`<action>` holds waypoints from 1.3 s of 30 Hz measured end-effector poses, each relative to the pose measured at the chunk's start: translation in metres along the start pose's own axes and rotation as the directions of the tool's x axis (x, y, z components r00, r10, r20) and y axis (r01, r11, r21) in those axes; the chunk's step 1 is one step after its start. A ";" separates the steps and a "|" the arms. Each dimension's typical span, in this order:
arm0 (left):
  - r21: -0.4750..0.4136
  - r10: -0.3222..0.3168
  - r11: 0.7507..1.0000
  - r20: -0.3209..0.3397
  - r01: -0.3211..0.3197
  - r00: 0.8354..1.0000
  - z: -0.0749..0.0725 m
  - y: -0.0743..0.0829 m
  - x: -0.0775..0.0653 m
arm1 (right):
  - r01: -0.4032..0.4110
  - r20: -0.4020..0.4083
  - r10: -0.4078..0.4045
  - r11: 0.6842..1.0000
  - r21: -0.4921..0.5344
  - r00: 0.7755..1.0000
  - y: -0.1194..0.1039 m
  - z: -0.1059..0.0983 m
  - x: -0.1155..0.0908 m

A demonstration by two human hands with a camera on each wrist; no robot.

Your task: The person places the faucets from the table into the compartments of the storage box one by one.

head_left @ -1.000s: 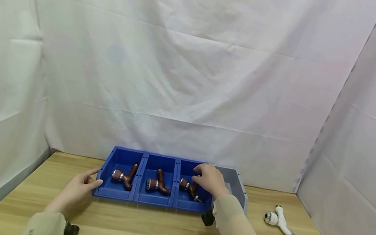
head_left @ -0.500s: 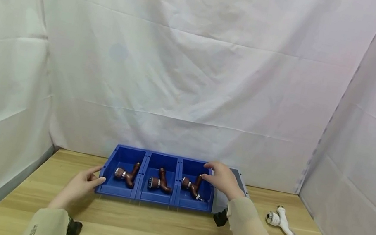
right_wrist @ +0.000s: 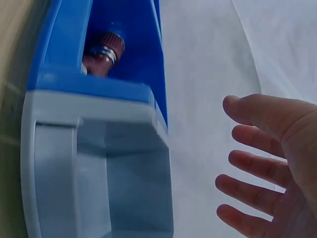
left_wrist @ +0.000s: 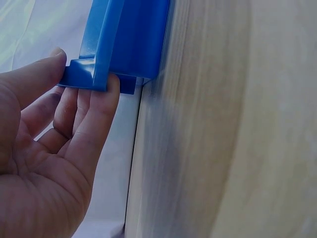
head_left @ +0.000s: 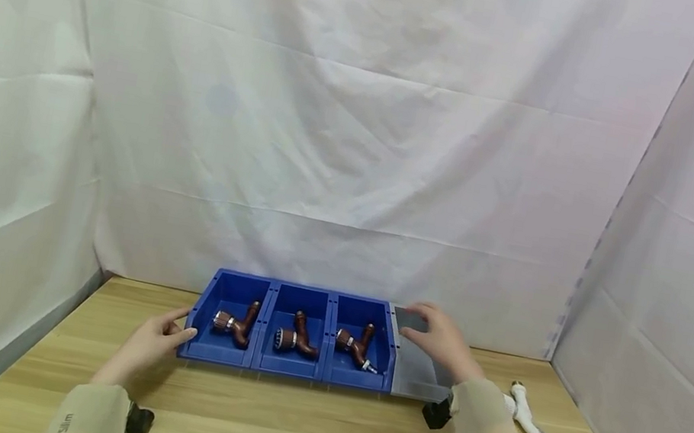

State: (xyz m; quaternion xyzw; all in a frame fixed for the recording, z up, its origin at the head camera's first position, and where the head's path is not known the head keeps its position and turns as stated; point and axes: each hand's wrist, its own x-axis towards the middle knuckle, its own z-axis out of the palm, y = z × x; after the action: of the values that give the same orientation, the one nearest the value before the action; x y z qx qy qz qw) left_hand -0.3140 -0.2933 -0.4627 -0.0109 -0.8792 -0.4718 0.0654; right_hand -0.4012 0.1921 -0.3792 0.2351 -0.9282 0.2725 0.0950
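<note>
Three blue bins stand in a row, joined to a grey bin (head_left: 420,373) at the right end. In each blue bin lies a brown tap: a left one (head_left: 238,327), a middle one (head_left: 300,340) and a right one (head_left: 358,348) with a metal threaded end. My left hand (head_left: 146,345) pinches the outer edge of the leftmost blue bin (head_left: 218,355); the left wrist view shows the thumb above and fingers beneath its rim (left_wrist: 101,54). Over the grey bin hovers my right hand (head_left: 442,339), fingers spread and holding nothing, as the right wrist view also shows.
On the wooden table (head_left: 295,432), right of the bins, lies a white tap (head_left: 527,419), partly covered by my right sleeve. A white cloth (head_left: 341,169) hangs close behind the bins, with more cloth at both sides.
My right hand has moved rightward from above the third blue bin to above the grey one, uncovering the right brown tap. The left hand keeps its hold on the bin edge.
</note>
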 end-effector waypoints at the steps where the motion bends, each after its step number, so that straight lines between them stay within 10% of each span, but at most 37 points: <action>1: -0.004 -0.001 1.000 -0.003 0.001 1.000 0.000 0.000 0.000 | -0.001 -0.005 0.001 1.000 -0.003 1.000 0.002 -0.003 -0.003; 39: -0.006 0.006 1.000 0.020 -0.006 1.000 -0.002 0.000 -0.001 | -0.104 -0.053 0.102 0.994 -0.026 0.993 0.064 -0.046 -0.064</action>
State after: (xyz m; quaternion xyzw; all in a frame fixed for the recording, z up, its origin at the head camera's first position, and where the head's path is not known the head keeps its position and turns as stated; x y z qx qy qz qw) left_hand -0.3133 -0.2947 -0.4619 -0.0183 -0.8783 -0.4743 0.0580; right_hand -0.3747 0.2892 -0.3899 0.1783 -0.9401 0.2698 0.1080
